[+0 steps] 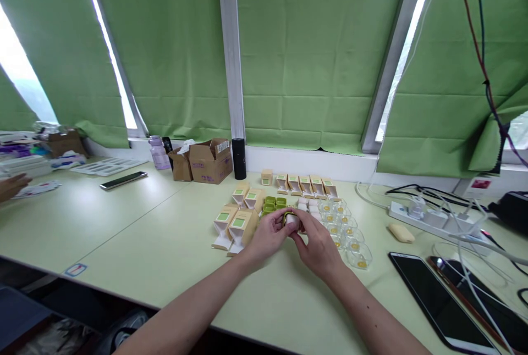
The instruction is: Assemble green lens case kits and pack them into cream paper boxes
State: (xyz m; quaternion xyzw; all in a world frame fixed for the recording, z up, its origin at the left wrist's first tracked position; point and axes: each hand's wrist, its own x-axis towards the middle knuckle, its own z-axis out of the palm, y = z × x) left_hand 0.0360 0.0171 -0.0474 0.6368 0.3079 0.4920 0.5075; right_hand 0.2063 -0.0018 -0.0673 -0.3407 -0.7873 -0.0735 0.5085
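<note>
1. Both bare forearms reach in from the bottom edge, angled toward each other, and the hands meet just above the pale green tabletop (256,305).
2. The left hand (267,234) comes in from the left, fingers bent, with its thumb and fingertips pressed to a small, pale pinkish-white piece with a dark green edge (291,221).
3. The right hand (319,246) mirrors it, wrist slanting inward, fingers curled over the far side and thumb below. Both grips are narrow, holding that one piece between the fingertips; whether its two colours are separate parts I cannot tell.
4. Right of the hands stand clear plastic cups with yellow centres (358,256); to the left, open tan cardboard boxes with green labels (242,227).
5. Just beyond the hands sit small olive-green square cups (269,201) and pale pink blocks (312,208).
6. Farther back is a row of open tan boxes (305,184), then a black cylinder (238,158) beside a brown carton (211,162).
</note>
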